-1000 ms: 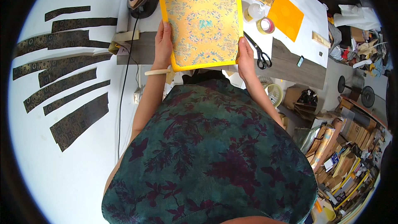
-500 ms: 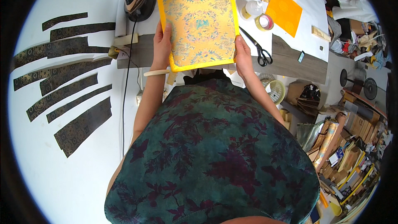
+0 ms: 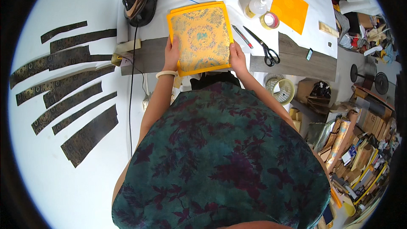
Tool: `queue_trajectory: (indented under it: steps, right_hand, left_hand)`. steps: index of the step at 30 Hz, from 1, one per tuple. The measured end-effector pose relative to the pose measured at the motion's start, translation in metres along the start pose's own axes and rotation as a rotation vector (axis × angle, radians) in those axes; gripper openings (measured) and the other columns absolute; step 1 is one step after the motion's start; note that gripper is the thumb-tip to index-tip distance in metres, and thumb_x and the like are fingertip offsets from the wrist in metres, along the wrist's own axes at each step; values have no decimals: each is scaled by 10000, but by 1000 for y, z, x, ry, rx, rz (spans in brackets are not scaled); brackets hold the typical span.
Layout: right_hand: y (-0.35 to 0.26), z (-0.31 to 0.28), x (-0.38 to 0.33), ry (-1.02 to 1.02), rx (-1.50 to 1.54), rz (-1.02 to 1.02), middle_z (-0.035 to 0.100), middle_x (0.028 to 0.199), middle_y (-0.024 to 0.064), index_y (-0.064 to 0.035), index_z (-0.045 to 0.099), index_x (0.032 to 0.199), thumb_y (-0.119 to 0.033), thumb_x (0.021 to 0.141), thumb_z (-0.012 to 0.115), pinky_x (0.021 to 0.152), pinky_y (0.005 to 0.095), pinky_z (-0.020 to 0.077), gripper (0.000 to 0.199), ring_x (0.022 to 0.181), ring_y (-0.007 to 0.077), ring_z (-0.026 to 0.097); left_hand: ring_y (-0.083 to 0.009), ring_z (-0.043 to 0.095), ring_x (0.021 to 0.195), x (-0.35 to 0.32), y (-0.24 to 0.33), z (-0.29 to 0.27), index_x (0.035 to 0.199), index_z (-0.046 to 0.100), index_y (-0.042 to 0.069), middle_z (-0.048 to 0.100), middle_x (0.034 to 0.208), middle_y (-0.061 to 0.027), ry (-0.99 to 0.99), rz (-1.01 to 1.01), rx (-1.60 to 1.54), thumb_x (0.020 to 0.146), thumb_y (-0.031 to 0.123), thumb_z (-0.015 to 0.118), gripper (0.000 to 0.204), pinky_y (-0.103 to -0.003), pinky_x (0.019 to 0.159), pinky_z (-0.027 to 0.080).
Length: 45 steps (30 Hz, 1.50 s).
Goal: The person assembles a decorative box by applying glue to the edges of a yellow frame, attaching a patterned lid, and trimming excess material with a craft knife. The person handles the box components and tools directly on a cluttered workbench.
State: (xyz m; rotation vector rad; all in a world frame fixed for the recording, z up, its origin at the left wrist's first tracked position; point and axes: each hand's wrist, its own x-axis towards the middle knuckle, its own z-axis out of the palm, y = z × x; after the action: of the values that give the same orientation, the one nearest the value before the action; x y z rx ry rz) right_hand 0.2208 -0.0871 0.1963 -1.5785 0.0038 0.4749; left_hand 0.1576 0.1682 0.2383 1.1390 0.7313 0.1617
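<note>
Pretty bright overall, white surface [image 3: 55, 182] at left nearly washed out, fisheye bends edges, rim goes black.

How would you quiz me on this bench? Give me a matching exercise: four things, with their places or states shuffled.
Things:
1. patterned panel
2. iron
3. scissors
4. bottle

Places or states:
A. see-through
B. lying with black handles toward the person
C. held between left hand and right hand
D. at the left, trailing a dark cord

Pairs: 1-C, 2-D, 3-B, 4-A
</note>
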Motion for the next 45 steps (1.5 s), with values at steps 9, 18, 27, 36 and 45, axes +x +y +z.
queue_trajectory:
  steps: [9, 18, 27, 36, 45]
  right_hand:
    - [-5, 8, 9, 123, -185, -66, 570, 1449, 251, 37, 481, 1487, -395, 1108, 438, 1111, 378, 431, 576, 1326, 345, 571]
    - [-12, 12, 34, 136, -115, 39, 637, 1373, 245, 13, 532, 1462, -422, 1099, 456, 1067, 359, 459, 571, 1273, 332, 619]
    - [-10, 9, 33, 113, 95, 100, 680, 1295, 137, -20, 518, 1496, -404, 1094, 512, 1024, 310, 467, 556, 1175, 200, 622]
    - [-21, 0, 31, -3, 229, 192, 634, 1206, 49, -53, 476, 1528, -333, 1099, 529, 995, 274, 454, 515, 1090, 122, 577]
    - [-18, -11, 33, -71, 233, 200, 611, 1368, 74, -55, 461, 1531, -300, 1106, 510, 1082, 308, 425, 493, 1244, 156, 562]
  left_hand:
    - [-187, 620, 1189, 18, -5, -11, 1508, 445, -1, 613, 1362, -106, -87, -48, 5, 1132, 430, 361, 578, -311, 955, 539]
    - [-213, 519, 1354, 55, -3, -16, 1590, 329, 10, 490, 1535, -126, -18, -125, 135, 1121, 490, 347, 672, -329, 1101, 441]
    - [-221, 537, 1322, 61, -2, -17, 1561, 367, 14, 512, 1502, -115, -30, -177, 94, 1136, 427, 342, 593, -347, 1089, 452]
    - [-209, 604, 1218, 50, 3, -11, 1535, 389, 32, 576, 1395, -107, -61, -157, 5, 1143, 384, 343, 529, -348, 1010, 521]
    - [-230, 624, 1195, 47, -4, -8, 1531, 376, 41, 569, 1387, -113, -84, -84, 28, 1140, 391, 343, 526, -372, 975, 556]
